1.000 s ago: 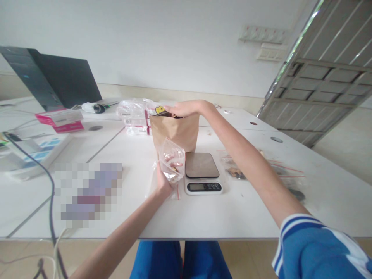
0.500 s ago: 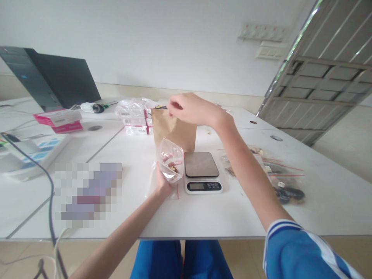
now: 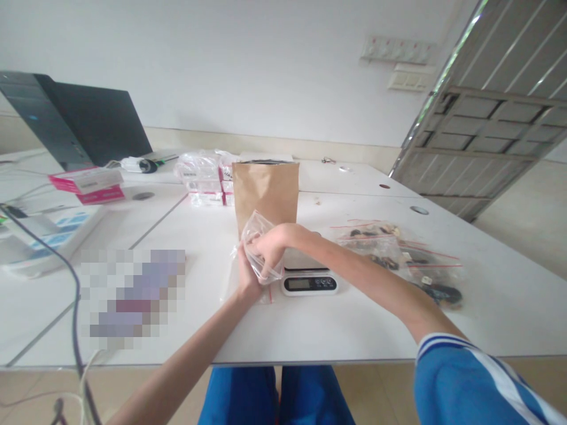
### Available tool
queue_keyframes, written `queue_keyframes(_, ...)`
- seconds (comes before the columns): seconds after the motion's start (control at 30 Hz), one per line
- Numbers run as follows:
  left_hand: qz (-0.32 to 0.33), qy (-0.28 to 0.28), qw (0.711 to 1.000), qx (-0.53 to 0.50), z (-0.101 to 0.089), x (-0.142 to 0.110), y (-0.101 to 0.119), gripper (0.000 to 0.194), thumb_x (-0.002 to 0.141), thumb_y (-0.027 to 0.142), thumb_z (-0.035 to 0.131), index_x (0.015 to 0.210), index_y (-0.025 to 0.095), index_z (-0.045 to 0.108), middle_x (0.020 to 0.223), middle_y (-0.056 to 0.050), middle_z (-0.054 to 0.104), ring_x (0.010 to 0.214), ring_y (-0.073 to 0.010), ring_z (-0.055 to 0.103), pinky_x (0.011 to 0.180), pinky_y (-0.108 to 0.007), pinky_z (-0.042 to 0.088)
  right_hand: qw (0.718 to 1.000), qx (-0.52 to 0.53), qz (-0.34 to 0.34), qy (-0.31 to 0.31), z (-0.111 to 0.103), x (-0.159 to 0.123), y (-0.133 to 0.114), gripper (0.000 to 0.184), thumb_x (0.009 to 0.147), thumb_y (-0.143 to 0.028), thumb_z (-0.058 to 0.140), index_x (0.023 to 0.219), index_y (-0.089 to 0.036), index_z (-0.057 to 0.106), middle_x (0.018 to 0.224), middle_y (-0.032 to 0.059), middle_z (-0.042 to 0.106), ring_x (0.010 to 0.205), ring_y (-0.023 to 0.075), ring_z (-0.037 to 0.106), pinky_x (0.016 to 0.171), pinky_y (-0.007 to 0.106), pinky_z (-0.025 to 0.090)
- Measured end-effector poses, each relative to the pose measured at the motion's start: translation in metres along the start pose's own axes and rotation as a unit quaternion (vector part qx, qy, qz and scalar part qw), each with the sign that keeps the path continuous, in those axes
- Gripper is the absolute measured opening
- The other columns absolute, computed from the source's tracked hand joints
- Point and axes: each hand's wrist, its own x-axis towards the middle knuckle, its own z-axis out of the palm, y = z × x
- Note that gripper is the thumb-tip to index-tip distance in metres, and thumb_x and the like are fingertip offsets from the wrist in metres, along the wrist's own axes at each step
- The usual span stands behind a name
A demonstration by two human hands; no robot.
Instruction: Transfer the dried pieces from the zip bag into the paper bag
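bright, diffuse light glints on the metal frame, while the edges look stretched.

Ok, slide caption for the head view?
Right hand reaches into a plastic bag held by left hand, beside a scale.

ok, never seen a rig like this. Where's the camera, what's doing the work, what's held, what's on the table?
No machine here: just a person's two bare hands. The one camera is worn on the head, looking forward and down.

The left hand holds a clear bag. The right hand has its fingers in the bag's mouth; whether they grip anything is hidden.

On the white table, a brown paper bag stands upright behind the hands. A digital scale sits partly under the right forearm. Filled clear bags lie to the right, pink-and-white boxes far left.
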Motion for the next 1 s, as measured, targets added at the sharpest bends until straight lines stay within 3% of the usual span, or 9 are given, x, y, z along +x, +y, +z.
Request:
queue_keyframes(0.1, 0.014, 0.006, 1.0, 0.0, -0.002, 0.001, -0.001, 0.031, 0.09, 0.035, 0.038, 0.092, 0.02, 0.064, 0.07, -0.001, 0.067, 0.062, -0.0165, 0.063, 0.058, -0.025, 0.05, 0.996, -0.043, 0.022, -0.075, 0.001, -0.003, -0.007, 0.049, 0.067, -0.034, 0.077, 0.106, -0.006, 0.067, 0.115, 0.0139, 0.064, 0.091, 0.0228, 0.062, 0.066, 0.026, 0.044)
queue_keyframes(0.17, 0.021, 0.011, 1.0, 0.002, -0.004, 0.002, -0.001, 0.026, 0.088, 0.032, 0.042, 0.094, 0.02, 0.064, 0.07, -0.001, 0.067, 0.065, -0.0164, 0.064, 0.06, -0.024, 0.05, 0.996, -0.038, 0.028, -0.081, 0.002, -0.004, -0.01, 0.046, 0.069, -0.035, 0.075, 0.104, -0.006, 0.067, 0.109, 0.0124, 0.066, 0.087, 0.0214, 0.062, 0.065, 0.026, 0.044)
queue_keyframes(0.33, 0.009, -0.003, 1.0, 0.009, -0.005, -0.003, 0.001, 0.032, 0.087, 0.042, 0.043, 0.094, 0.021, 0.065, 0.067, -0.003, 0.066, 0.063, -0.0199, 0.064, 0.058, -0.027, 0.049, 0.999, 0.031, -0.006, -0.037, 0.009, -0.002, -0.001, 0.042, 0.066, -0.032, 0.079, 0.099, -0.01, 0.066, 0.095, 0.0047, 0.066, 0.079, 0.0165, 0.06, 0.066, 0.024, 0.042)
queue_keyframes(0.5, -0.009, -0.013, 1.0, -0.026, 0.003, -0.011, 0.005, 0.03, 0.09, 0.037, 0.044, 0.091, 0.016, 0.066, 0.067, -0.003, 0.067, 0.064, -0.0175, 0.064, 0.061, -0.024, 0.05, 0.988, 0.145, -0.043, -0.003, 0.018, -0.011, 0.018, 0.039, 0.066, -0.034, 0.079, 0.093, -0.012, 0.061, 0.091, 0.0016, 0.061, 0.076, 0.0134, 0.056, 0.066, 0.023, 0.041)
queue_keyframes(0.63, -0.016, 0.004, 0.999, -0.05, 0.009, -0.011, 0.006, 0.032, 0.09, 0.034, 0.039, 0.084, 0.016, 0.065, 0.066, -0.004, 0.068, 0.06, -0.0161, 0.064, 0.058, -0.023, 0.051, 0.954, 0.279, -0.093, 0.061, 0.03, -0.017, 0.032, 0.038, 0.063, -0.035, 0.08, 0.086, -0.015, 0.059, 0.083, -0.0021, 0.058, 0.074, 0.011, 0.054, 0.066, 0.021, 0.041)
queue_keyframes(0.83, -0.013, -0.002, 0.999, -0.045, 0.011, -0.012, 0.01, 0.033, 0.091, 0.03, 0.036, 0.081, 0.016, 0.063, 0.068, -0.005, 0.069, 0.057, -0.0141, 0.063, 0.051, -0.02, 0.05, 0.896, 0.385, -0.109, 0.19, 0.035, -0.024, 0.049, 0.03, 0.068, -0.028, 0.076, 0.091, -0.012, 0.065, 0.087, 0.0017, 0.065, 0.076, 0.01, 0.056, 0.067, 0.021, 0.042)
queue_keyframes(0.93, -0.018, 0.01, 0.999, -0.034, 0.008, -0.012, 0.012, 0.029, 0.091, 0.029, 0.036, 0.084, 0.017, 0.062, 0.059, -0.003, 0.065, 0.048, -0.0135, 0.059, 0.04, -0.018, 0.043, 0.856, 0.394, -0.114, 0.315, 0.015, -0.033, 0.059, 0.026, 0.074, -0.029, 0.069, 0.095, -0.013, 0.067, 0.086, 0.003, 0.066, 0.074, 0.0103, 0.057, 0.065, 0.021, 0.043)
queue_keyframes(1.0, -0.022, 0.017, 0.999, -0.025, 0.006, -0.012, 0.012, 0.028, 0.091, 0.029, 0.036, 0.086, 0.018, 0.061, 0.057, -0.003, 0.064, 0.043, -0.0126, 0.056, 0.036, -0.017, 0.039, 0.807, 0.377, -0.099, 0.443, -0.006, -0.038, 0.068, 0.027, 0.075, -0.03, 0.067, 0.096, -0.013, 0.065, 0.085, 0.0031, 0.066, 0.074, 0.0112, 0.058, 0.066, 0.023, 0.044)
